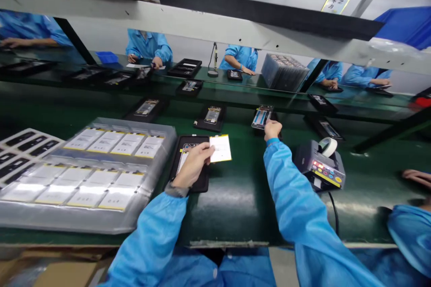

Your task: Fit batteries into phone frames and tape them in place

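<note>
My left hand [194, 163] is closed on a flat white battery with a yellow edge [221, 148], held just above a black carrier tray [188, 161] that has an open phone body in it. My right hand [272, 129] reaches far forward in a blue sleeve and grips a phone body [261, 116] at a black tray on the green conveyor belt [235, 197]. A clear plastic tray [87, 172] with several white batteries lies to my left.
More black trays with phones [212, 116] ride the belt. A tape dispenser machine [319, 166] with lit buttons stands at right, its cable running to the front edge. Another person's hand [415, 176] rests at far right. Workers in blue sit across the line.
</note>
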Demonstrator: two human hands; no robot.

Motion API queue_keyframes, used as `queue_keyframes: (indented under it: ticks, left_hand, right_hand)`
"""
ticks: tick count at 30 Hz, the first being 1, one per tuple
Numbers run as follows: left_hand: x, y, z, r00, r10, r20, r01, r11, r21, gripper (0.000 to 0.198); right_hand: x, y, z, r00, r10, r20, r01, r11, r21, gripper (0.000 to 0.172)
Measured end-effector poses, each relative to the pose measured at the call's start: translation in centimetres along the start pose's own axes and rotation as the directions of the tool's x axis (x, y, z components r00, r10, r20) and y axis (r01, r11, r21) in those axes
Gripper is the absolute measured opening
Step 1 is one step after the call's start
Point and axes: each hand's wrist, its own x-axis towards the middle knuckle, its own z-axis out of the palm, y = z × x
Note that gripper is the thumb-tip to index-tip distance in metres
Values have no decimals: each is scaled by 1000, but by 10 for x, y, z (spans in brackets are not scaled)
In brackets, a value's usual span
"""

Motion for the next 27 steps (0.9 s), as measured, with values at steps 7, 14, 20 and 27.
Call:
queue_keyframes:
  ticks: [7, 14, 20, 27]
  left_hand:
    - [22, -30, 34, 996, 13, 91, -24, 992, 124, 53]
    - [16, -46, 30, 998, 27, 63, -39, 979, 202, 55]
    - [12, -45, 28, 992, 72, 103, -104, 930, 353, 47]
    - [6, -45, 24, 949, 316, -9, -231, 711, 664, 46]
  right_hand:
    - [-141, 46, -33, 941, 80, 329, -144, 974, 176, 29]
    - [-194, 56, -50, 849, 97, 519, -309, 889, 339, 36]
    - [-203, 51, -51, 864, 78, 497, -303, 869, 391, 38]
    - [-214, 47, -58, 859, 49, 510, -300, 855, 422, 41]
